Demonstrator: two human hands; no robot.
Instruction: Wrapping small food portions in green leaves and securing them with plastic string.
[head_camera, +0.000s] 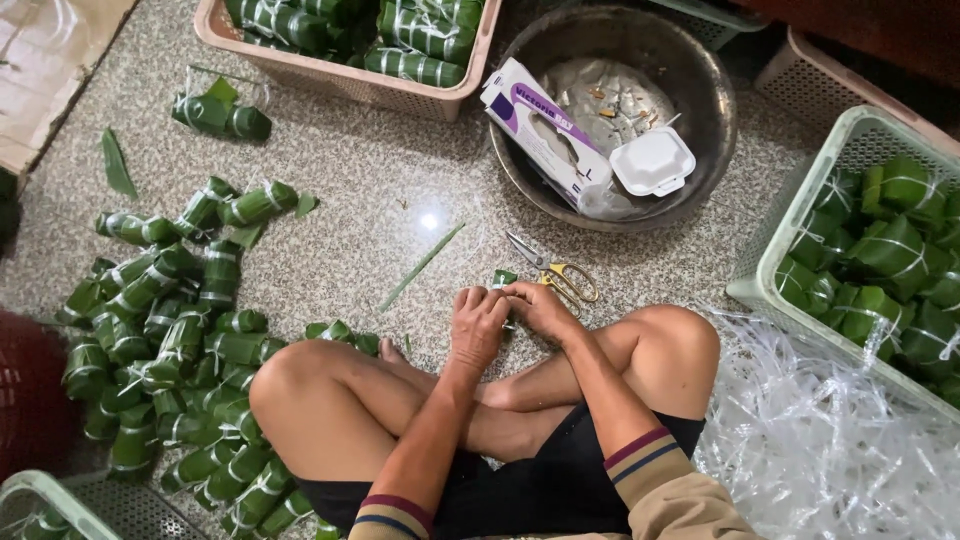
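bundle in hand: a small green leaf-wrapped bundle (503, 279) sits just past the crossed legs, near the middle of the speckled stone floor (370, 190), right in front of the person where both hands can meet over it

left hand: the left hand (477, 327) is curled, fingers bent down over the bundle's near side; it seems to press or pinch it, though the exact grip is hidden by the knuckles

right hand: the right hand (541, 305) is also curled, fingertips closed at the bundle's top edge, touching the left hand; whether a strand is pinched I cannot tell

scissors: gold-handled metal scissors (556, 274) lie on the floor touching distance beyond the right hand, blades shut, likely kept there for quick reach

stray leaf strip: a thin green leaf strip (420, 266) lies loose left of the hands

finished pile: many green leaf bundles tied with white plastic strips (180, 340) are heaped on the floor at the person's left, beside the left knee

plastic strands: a tangle of clear plastic strips (810, 420) lies by the right knee, handy for tying

baskets: a pale green plastic basket (790, 225) at the right holds larger wrapped bundles; a pink plastic basket (330, 75) at the far edge holds more

basin: a round dark metal basin (700, 120) beyond the scissors carries a white and purple cardboard box (535, 130) and a white lidded plastic tub (652, 161)
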